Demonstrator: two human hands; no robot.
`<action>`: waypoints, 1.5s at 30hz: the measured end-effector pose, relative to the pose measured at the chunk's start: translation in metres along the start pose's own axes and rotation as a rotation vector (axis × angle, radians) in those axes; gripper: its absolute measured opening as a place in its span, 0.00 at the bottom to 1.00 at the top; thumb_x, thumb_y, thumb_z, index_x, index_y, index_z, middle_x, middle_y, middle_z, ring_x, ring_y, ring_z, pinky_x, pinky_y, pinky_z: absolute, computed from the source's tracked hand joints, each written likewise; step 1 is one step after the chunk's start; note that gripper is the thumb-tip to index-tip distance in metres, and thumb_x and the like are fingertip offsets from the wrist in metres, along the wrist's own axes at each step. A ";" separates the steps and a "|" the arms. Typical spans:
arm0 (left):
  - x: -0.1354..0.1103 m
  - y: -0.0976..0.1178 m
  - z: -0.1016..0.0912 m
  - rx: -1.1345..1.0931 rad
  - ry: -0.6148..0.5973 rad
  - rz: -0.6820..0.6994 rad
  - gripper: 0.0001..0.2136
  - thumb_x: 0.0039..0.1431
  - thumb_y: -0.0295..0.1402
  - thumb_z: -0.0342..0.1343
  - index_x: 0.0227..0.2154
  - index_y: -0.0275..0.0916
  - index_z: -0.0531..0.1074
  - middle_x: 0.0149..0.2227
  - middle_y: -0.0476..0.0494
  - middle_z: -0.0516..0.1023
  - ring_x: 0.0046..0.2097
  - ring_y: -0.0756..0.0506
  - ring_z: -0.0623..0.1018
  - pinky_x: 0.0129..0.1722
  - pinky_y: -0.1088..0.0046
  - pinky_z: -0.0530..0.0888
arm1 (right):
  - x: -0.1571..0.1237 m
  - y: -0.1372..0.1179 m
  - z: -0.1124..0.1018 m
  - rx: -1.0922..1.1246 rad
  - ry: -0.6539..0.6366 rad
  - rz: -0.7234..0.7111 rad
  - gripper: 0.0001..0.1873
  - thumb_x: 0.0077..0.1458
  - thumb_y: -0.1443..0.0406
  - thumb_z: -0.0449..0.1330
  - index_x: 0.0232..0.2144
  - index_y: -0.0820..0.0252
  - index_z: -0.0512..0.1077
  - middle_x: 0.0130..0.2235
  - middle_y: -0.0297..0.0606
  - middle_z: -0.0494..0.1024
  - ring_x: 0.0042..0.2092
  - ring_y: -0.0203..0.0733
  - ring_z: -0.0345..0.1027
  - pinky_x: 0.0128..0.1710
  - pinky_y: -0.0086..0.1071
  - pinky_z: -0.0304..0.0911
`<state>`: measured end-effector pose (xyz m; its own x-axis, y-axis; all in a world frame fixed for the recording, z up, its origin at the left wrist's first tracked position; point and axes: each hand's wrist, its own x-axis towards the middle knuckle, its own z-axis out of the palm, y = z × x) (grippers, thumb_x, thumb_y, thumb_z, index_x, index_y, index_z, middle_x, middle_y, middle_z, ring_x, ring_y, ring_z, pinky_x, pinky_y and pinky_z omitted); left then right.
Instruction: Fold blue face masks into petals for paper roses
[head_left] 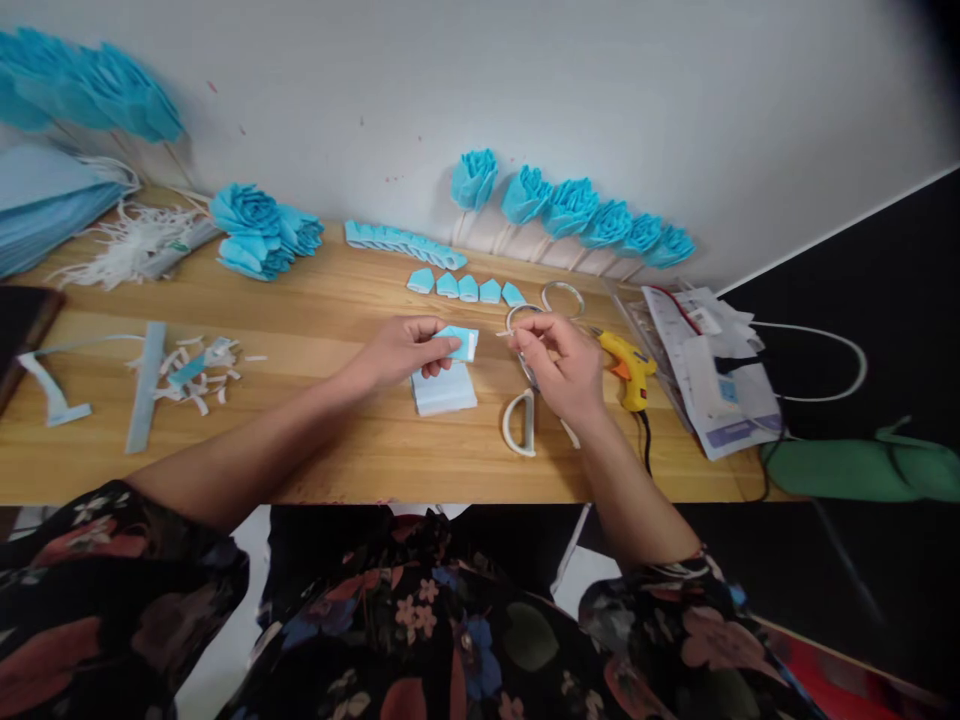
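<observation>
My left hand [411,350] pinches a small blue folded fabric piece [454,342] between thumb and fingers. A white strip runs along the piece's right end. Under that hand lies a stack of pale blue folded pieces [444,390] on the table. To the right, my right hand [561,362] is closed in a pinch on a thin white strip [503,334], whose end sticks out to the left, apart from the blue piece. Behind my right hand a roll of tape [523,314] is partly hidden. White-handled scissors [519,423] rest below it, also partly covered.
Right of my hand lies a yellow glue gun [630,368], its cord running off the front edge. Folded blue pieces [468,288] line the back. Blue fabric flowers [570,207] lean on the wall. Paper scraps [201,375] and a pale strip [146,388] lie left.
</observation>
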<state>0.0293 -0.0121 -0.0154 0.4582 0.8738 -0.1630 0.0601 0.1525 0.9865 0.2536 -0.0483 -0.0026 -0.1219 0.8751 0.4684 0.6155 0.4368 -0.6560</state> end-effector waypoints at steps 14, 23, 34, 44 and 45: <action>0.000 0.000 -0.001 -0.029 -0.052 -0.001 0.11 0.60 0.33 0.59 0.23 0.36 0.70 0.20 0.51 0.72 0.23 0.55 0.69 0.24 0.80 0.66 | 0.005 0.008 0.027 -0.206 0.117 -0.485 0.08 0.61 0.66 0.59 0.39 0.50 0.77 0.32 0.36 0.79 0.33 0.44 0.71 0.35 0.40 0.64; 0.000 0.000 0.000 -0.114 -0.057 -0.052 0.11 0.62 0.32 0.56 0.24 0.36 0.71 0.20 0.50 0.73 0.22 0.54 0.70 0.24 0.79 0.66 | 0.003 0.014 0.031 -0.178 0.020 -0.466 0.10 0.62 0.65 0.58 0.42 0.47 0.78 0.34 0.36 0.77 0.36 0.43 0.69 0.38 0.41 0.64; 0.000 -0.002 0.000 -0.113 -0.054 -0.050 0.12 0.63 0.31 0.55 0.24 0.35 0.70 0.20 0.50 0.73 0.22 0.55 0.70 0.24 0.79 0.66 | 0.004 0.016 0.033 -0.233 0.007 -0.562 0.11 0.61 0.67 0.60 0.43 0.46 0.77 0.34 0.35 0.79 0.35 0.43 0.70 0.36 0.39 0.65; 0.002 -0.004 0.001 -0.211 -0.051 -0.076 0.11 0.64 0.29 0.55 0.24 0.35 0.70 0.20 0.50 0.74 0.21 0.55 0.70 0.23 0.79 0.65 | 0.004 0.016 0.037 -0.258 -0.023 -0.589 0.11 0.61 0.69 0.60 0.43 0.50 0.78 0.34 0.36 0.79 0.35 0.41 0.69 0.35 0.37 0.65; 0.003 -0.004 0.001 -0.230 -0.047 -0.089 0.11 0.64 0.29 0.55 0.24 0.35 0.70 0.20 0.50 0.74 0.20 0.55 0.70 0.23 0.79 0.65 | 0.004 0.015 0.037 -0.262 -0.033 -0.587 0.10 0.61 0.68 0.60 0.42 0.50 0.78 0.34 0.36 0.79 0.35 0.41 0.69 0.34 0.36 0.64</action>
<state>0.0311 -0.0107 -0.0198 0.5011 0.8306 -0.2430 -0.0984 0.3337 0.9375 0.2335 -0.0304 -0.0328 -0.5173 0.5135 0.6846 0.6084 0.7833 -0.1278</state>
